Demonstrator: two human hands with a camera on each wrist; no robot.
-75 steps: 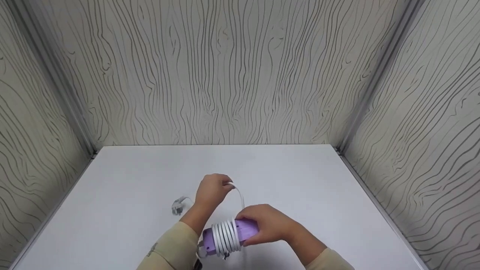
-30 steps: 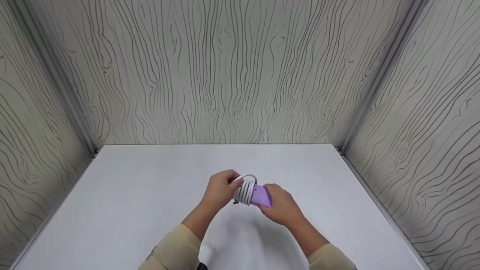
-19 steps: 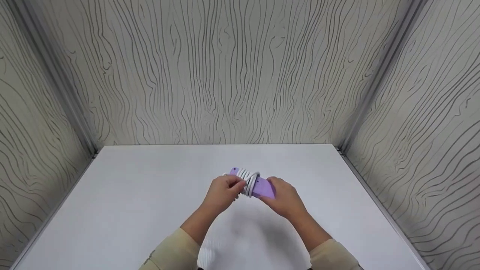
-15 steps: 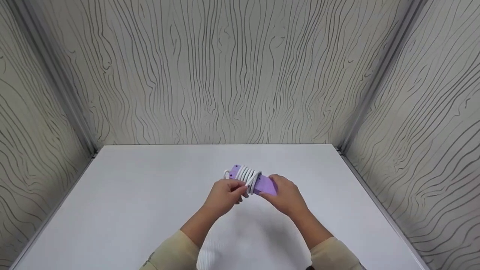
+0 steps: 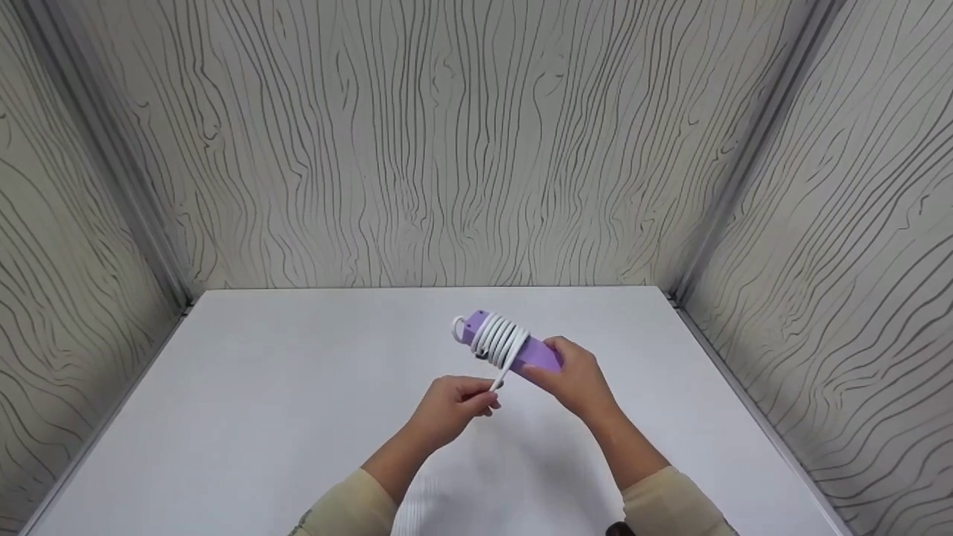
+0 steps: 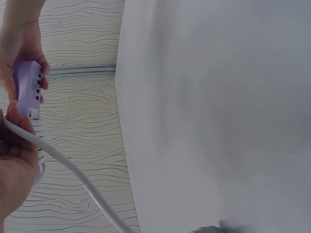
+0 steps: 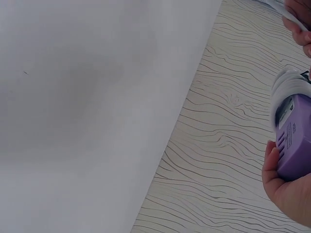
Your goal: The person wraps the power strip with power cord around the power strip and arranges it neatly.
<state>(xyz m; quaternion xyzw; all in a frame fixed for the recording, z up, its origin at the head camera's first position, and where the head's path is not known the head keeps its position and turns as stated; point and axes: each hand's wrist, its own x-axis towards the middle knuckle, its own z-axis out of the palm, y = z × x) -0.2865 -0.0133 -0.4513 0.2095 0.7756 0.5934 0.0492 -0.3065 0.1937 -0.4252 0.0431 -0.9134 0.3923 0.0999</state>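
A purple power strip (image 5: 542,356) is held over the table, tilted, with its far end up to the left. White cord (image 5: 500,341) is wound round its middle in several turns. My right hand (image 5: 577,376) grips the near right end of the strip, thumb on the near side. My left hand (image 5: 454,406) pinches the cord's loose length just below the last turn, and the cord runs straight between them. In the left wrist view the free cord (image 6: 80,177) hangs past the left hand. Small ports and a label (image 7: 287,133) show on the strip in the right wrist view.
A white table (image 5: 298,350) lies under the hands. Wood-grain panels (image 5: 447,149) stand behind it and at both sides, with grey metal posts (image 5: 726,193) at the corners. A grey rounded thing (image 6: 209,229) shows at the left wrist view's bottom edge.
The strip has moved away from me and right in my right hand. My left hand brought the cord over the strip, then drew it down toward me. The plug has left the head view.
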